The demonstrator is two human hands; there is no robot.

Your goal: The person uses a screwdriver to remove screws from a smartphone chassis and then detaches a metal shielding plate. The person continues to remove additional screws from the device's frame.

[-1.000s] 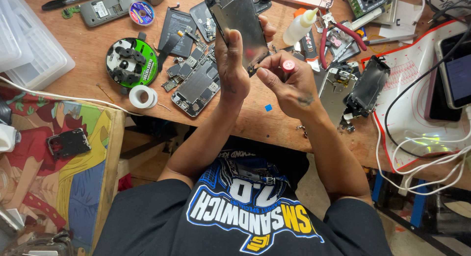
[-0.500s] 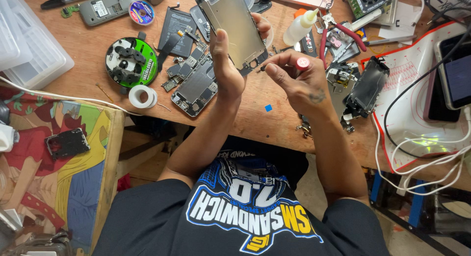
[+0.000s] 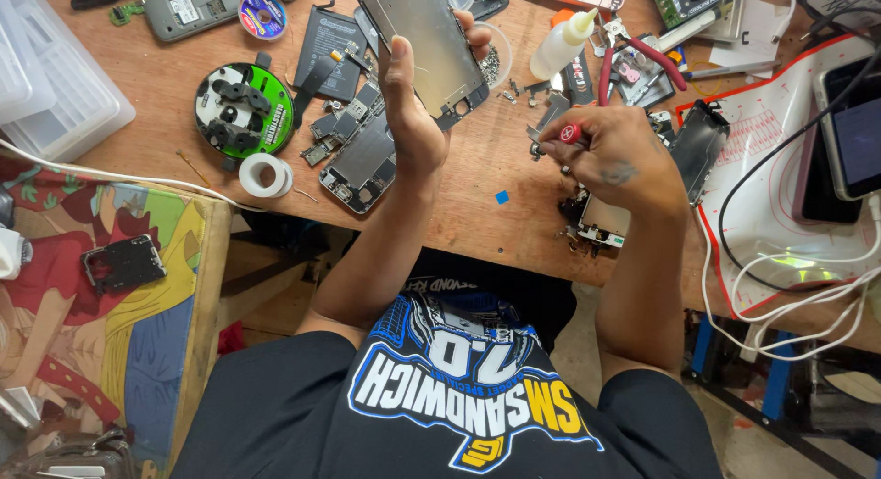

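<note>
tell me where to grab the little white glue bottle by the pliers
Take the white glue bottle around its wide lower body, coming from above and the near side. It lies tilted with its thin yellow nozzle pointing up toward the red-handled pliers, so the nozzle end is crowded; the body gives the fingers a broader, rounder hold.

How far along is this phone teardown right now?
Done: the opened phone body lies on the wooden bench with loose parts around it. In hand: the left hand holds the screen panel upright; the right hand has a red-tipped tool in its grip. Left: panel and body are apart.
</note>
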